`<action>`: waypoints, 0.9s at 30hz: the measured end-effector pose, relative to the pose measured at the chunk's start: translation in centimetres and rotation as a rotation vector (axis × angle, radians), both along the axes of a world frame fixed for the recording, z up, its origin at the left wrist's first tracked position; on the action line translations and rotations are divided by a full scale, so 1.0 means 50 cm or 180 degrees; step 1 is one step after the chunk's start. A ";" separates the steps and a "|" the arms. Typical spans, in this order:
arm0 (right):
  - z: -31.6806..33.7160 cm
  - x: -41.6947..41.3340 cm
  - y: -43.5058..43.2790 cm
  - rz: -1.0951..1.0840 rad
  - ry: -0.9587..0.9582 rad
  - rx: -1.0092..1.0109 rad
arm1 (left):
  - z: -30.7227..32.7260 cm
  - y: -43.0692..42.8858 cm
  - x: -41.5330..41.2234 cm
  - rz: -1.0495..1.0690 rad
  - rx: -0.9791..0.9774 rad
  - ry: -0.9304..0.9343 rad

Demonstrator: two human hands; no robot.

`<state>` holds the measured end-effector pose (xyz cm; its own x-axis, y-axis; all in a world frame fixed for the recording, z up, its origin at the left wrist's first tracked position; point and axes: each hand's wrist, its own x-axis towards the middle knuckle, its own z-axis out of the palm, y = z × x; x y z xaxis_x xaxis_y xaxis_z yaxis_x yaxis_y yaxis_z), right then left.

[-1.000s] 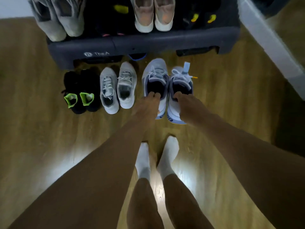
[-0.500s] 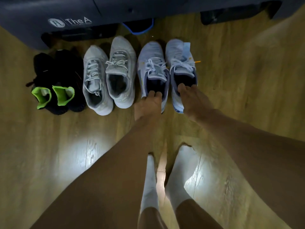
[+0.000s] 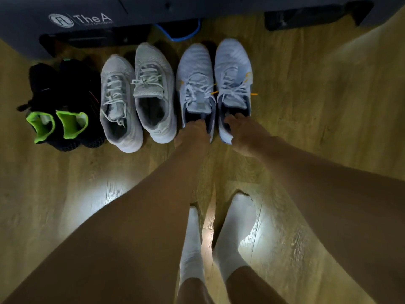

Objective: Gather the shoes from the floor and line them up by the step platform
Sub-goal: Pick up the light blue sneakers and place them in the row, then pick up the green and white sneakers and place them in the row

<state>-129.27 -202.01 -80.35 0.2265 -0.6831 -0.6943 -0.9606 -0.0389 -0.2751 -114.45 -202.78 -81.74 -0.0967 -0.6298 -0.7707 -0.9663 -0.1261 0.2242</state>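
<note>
On wooden floor (image 3: 317,110), open rightward, shoes (image 3: 153,84) are lined before the step platform (image 3: 153,9). The left blue shoe (image 3: 194,69) is gripped at its collar by the left hand (image 3: 192,136), the right blue shoe (image 3: 233,62) by the right hand (image 3: 244,134).

Six shoes stand on the wooden plank floor (image 3: 328,106) (three pairs in all): two black knit shoes with neon-green linings (image 3: 65,102), two light grey mesh lace-up sneakers (image 3: 153,102), and two pale blue-white mesh sneakers (image 3: 232,69) with white, orange-tipped laces. There is one dark grey plastic step platform (image 3: 153,7) with white lettering, and one blue-rimmed object (image 3: 186,36) under it. Two bare hands show, a left hand (image 3: 192,134) and a right hand (image 3: 245,134), and two feet in white socks (image 3: 238,229).
</note>
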 end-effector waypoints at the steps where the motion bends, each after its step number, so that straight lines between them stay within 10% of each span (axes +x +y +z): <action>1: 0.018 0.000 0.000 -0.0081 -0.0043 -0.0032 | 0.016 -0.005 -0.002 0.0065 0.0004 0.0079; 9: 0.348 0.002 -0.031 -0.0765 -0.0230 -0.0955 | 0.338 -0.075 -0.032 -0.0418 -0.0611 0.0155; 18: 1.006 -0.084 -0.016 -0.1456 -0.0162 -0.1697 | 1.020 -0.098 -0.127 -0.1573 -0.1946 0.0338; 27: 1.485 -0.117 0.195 -0.2217 0.0624 -0.2764 | 1.479 -0.030 -0.192 -0.2379 -0.2477 0.1598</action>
<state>-135.12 -192.28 -6.10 -0.4528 -0.8865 0.0953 -0.8714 0.4173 -0.2579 -124.03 -204.26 -7.81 -0.8208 -0.5708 0.0227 -0.5246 0.7689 0.3655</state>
